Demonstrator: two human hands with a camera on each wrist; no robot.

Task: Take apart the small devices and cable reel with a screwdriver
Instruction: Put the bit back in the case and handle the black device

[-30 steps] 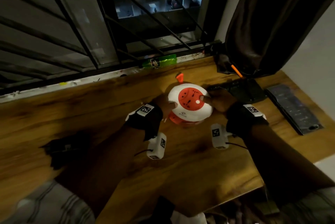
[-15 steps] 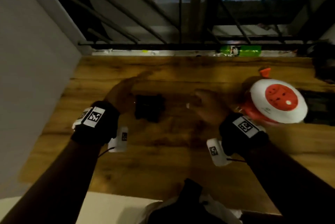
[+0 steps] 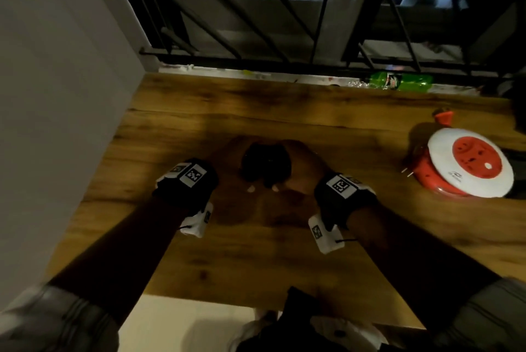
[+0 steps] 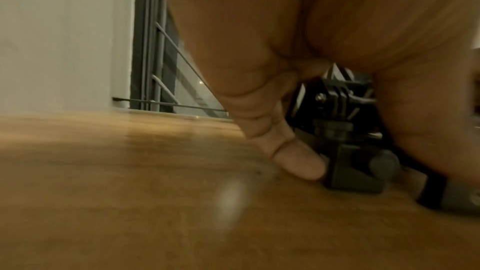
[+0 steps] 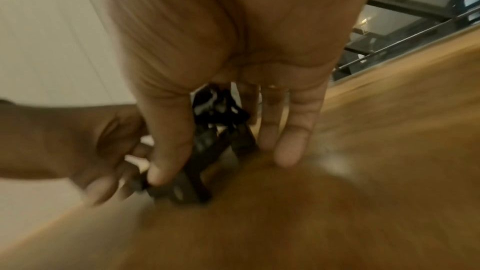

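Observation:
A small black device [image 3: 266, 165] with a screw and a knob lies on the wooden table [image 3: 284, 260] between my hands. My left hand [image 3: 227, 159] holds its left side; in the left wrist view one of the fingers [image 4: 298, 163] presses on the black device [image 4: 350, 163], with the thumb on its other side. My right hand [image 3: 301, 166] grips its right side; in the right wrist view the right hand [image 5: 224, 165] has thumb and fingers on either side of the black device [image 5: 207, 151]. The white and red cable reel [image 3: 469, 163] sits untouched at the right.
A white wall [image 3: 57, 95] closes off the table's left side. A barred window [image 3: 284, 10] runs along the back, with a green bottle [image 3: 401, 81] lying on its sill. The table's front edge is close to my body.
A second ago both hands were on the cable reel. They let it go, moved left across the table and now hold the black device. The view has swung left.

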